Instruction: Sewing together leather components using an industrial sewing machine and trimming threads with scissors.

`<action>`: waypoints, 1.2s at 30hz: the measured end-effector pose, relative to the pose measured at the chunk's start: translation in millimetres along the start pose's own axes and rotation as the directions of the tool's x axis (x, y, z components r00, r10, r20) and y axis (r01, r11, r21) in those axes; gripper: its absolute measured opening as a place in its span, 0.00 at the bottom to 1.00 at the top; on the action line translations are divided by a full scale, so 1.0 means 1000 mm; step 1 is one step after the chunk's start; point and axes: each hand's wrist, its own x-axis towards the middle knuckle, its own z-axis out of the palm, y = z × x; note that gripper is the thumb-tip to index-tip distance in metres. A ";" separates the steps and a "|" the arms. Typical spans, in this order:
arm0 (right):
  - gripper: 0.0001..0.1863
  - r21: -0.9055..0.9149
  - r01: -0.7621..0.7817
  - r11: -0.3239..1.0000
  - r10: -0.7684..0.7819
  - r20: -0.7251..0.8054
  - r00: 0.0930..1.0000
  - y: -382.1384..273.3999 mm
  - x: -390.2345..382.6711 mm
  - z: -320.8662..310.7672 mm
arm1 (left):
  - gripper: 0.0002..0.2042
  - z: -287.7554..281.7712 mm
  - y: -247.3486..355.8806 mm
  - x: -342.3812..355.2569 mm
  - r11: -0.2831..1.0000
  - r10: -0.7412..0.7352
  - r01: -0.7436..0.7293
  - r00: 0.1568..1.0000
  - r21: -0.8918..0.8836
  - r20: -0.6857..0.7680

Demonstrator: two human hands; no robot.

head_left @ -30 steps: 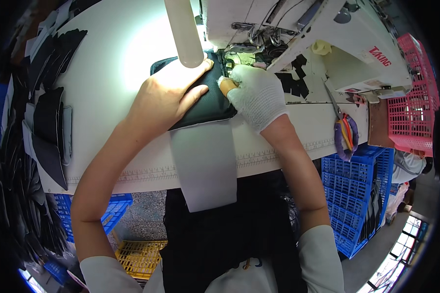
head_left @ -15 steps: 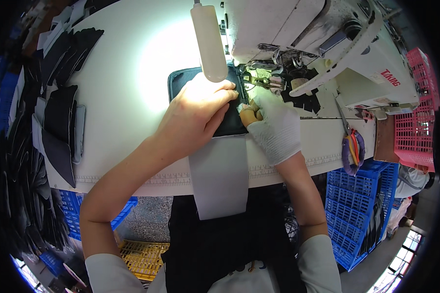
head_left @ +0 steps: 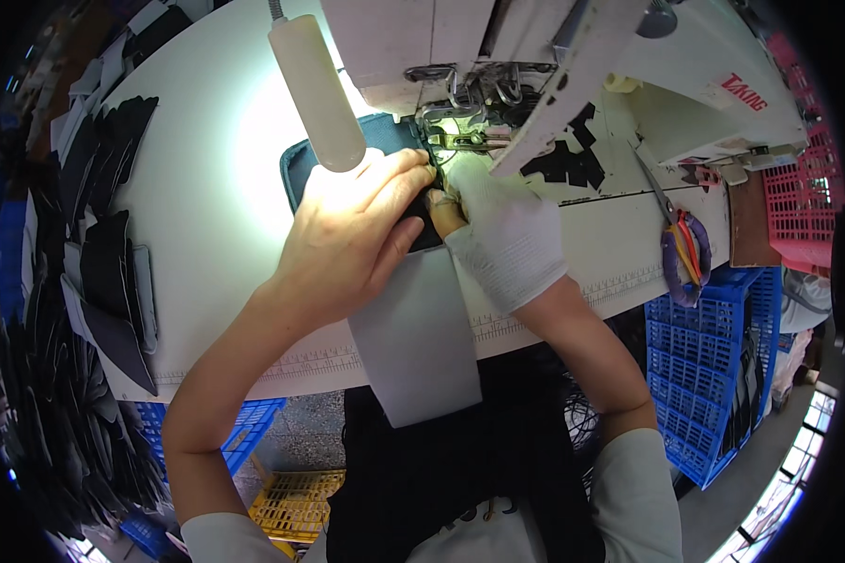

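A dark blue-black fabric piece (head_left: pixel 297 174) with a raised, bound edge lies under the lamp, its right edge beside the presser foot (head_left: pixel 474 141) of a white sewing machine (head_left: pixel 399 56). My bare left hand (head_left: pixel 347 220) rests flat across it, fingertips near that right edge. In a white glove with bare fingertips, my right hand (head_left: pixel 509 225) closes thumb and finger on the same edge, just in front of the presser foot; some of its fingers are hidden. A pale grey strip (head_left: pixel 415 342) runs from under the fabric over the table's front edge.
A tubular lamp (head_left: pixel 317 94) hangs over my left hand. Scissors (head_left: pixel 683 249) with wrapped handles lie at the right, near black scraps (head_left: pixel 568 169). Dark fabric pieces (head_left: pixel 111 291) are stacked at the left. A blue crate (head_left: pixel 690 375) and a pink basket (head_left: pixel 803 202) stand at the right.
The whole view has shifted and turned a little, so the machine and fabric appear farther left. Both hands stay on the fabric beside the presser foot. The grey strip lies more slanted in the picture.
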 end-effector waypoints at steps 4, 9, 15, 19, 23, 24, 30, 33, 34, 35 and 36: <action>0.06 -0.119 0.067 0.991 -0.073 -0.048 0.996 0.000 0.004 0.001 | 0.17 -0.002 -0.014 0.004 0.998 0.058 -0.057 0.998 0.024 -0.017; 0.06 -0.074 -0.055 0.996 0.056 0.009 0.998 -0.002 0.005 -0.003 | 0.14 -0.007 -0.025 0.004 1.000 0.025 -0.024 0.999 -0.020 0.035; 0.05 -0.069 -0.079 0.995 0.079 0.006 0.997 -0.001 0.007 -0.002 | 0.11 -0.011 -0.036 0.023 0.965 -0.092 0.065 0.991 -0.253 -0.095; 0.05 -0.077 -0.113 0.991 0.117 0.042 0.992 0.000 0.005 -0.003 | 0.14 -0.008 -0.052 0.041 0.947 -0.292 0.254 0.936 -0.194 -0.198; 0.05 -0.085 -0.069 0.994 0.071 0.019 0.997 -0.001 0.004 -0.002 | 0.18 -0.006 -0.053 0.038 0.940 -0.324 0.310 0.942 -0.143 -0.085; 0.05 -0.092 -0.050 0.995 0.051 0.013 0.999 -0.002 0.004 -0.002 | 0.18 -0.007 -0.051 0.035 0.955 -0.270 0.252 0.956 -0.153 -0.112; 0.09 0.103 -0.002 0.995 -0.006 0.077 0.997 -0.020 0.003 0.000 | 0.21 -0.010 -0.033 -0.001 0.956 -0.146 0.206 0.952 0.210 -0.269; 0.11 0.246 -0.144 0.959 0.106 0.161 0.981 -0.028 0.004 -0.001 | 0.22 -0.011 -0.028 -0.009 0.952 -0.146 0.232 0.919 0.201 -0.367; 0.11 0.306 -0.182 0.934 0.134 0.170 0.976 -0.030 0.004 -0.001 | 0.22 -0.013 -0.025 -0.010 0.953 -0.140 0.232 0.909 0.197 -0.393; 0.11 0.281 -0.196 0.939 0.145 0.192 0.971 -0.031 0.005 -0.001 | 0.22 -0.015 -0.021 -0.012 0.952 -0.144 0.237 0.905 0.193 -0.400; 0.11 0.277 -0.174 0.945 0.123 0.190 0.974 -0.032 0.005 -0.001 | 0.21 -0.018 -0.016 -0.013 0.958 -0.158 0.233 0.917 0.170 -0.367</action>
